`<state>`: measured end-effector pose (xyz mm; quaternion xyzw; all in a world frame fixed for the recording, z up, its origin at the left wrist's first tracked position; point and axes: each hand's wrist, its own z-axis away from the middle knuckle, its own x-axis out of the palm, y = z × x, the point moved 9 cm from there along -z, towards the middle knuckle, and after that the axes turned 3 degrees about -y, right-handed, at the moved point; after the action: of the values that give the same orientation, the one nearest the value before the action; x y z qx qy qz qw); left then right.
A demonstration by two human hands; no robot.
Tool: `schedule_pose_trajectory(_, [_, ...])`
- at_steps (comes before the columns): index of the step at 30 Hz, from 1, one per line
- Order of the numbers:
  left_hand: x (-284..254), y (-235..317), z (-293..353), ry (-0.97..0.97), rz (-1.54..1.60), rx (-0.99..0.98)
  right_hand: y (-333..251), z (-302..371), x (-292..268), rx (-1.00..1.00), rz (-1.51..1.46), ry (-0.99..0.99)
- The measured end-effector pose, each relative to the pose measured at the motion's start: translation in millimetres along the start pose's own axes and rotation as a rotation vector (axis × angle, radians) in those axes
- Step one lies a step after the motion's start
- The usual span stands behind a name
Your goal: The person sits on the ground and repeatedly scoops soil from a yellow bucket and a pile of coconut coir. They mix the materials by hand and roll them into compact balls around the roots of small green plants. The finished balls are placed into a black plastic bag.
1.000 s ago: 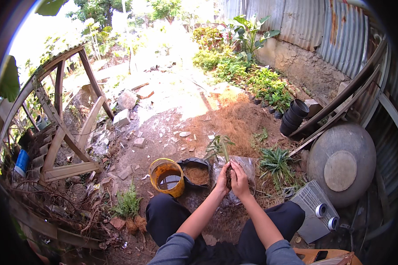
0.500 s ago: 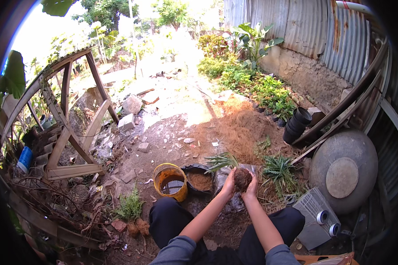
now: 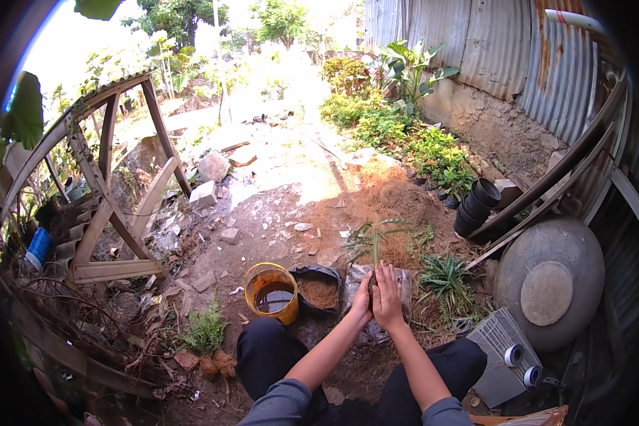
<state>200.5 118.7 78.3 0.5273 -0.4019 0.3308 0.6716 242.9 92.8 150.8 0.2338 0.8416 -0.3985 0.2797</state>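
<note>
Clearly, the two hands are together, clamped on the lower end of a long-leafed plant (image 3: 375,241), the left hand (image 3: 362,301) on one side and the right hand (image 3: 387,297) on the other, with the right hand's fingers laid nearly straight. The plant is to the right of the yellow bucket (image 3: 287,314), past the black bag (image 3: 312,271) of brown fibre (image 3: 318,293) that stands just beside that bucket. Its leaves fan out beyond the fingertips, free of the palms; whatever is packed around its base is mostly hidden.

To shape that base well, I would press evenly from both palms and turn it a little between squeezes, so no side is left loose. Firm but gentle pressure seems best: too much could bruise the stem, too little may let the packing crumble. The stem should stay centred and the leaves clear of the grip. Working over the plastic sheet (image 3: 405,287), farther right of the bucket than the bag, should catch crumbs. If the packing feels dry, a little of the dark liquid (image 3: 273,299) inside the bucket might help it bind.
</note>
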Motion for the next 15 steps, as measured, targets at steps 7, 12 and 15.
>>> schedule_pose_trajectory(7, [-28.2, -1.6, -8.4, 0.058, -0.101, 0.074, 3.7, -3.7, 5.4, 0.036, -0.016, -0.026])
schedule_pose_trajectory(12, [-36.3, -9.3, -7.2, 0.043, -0.07, 0.048, 10.3, -1.6, 21.9, 0.077, 0.028, -0.094])
schedule_pose_trajectory(15, [-39.9, 0.9, -8.0, 0.111, -0.005, 0.033, 14.1, -8.1, 10.4, 0.083, -0.235, 0.049])
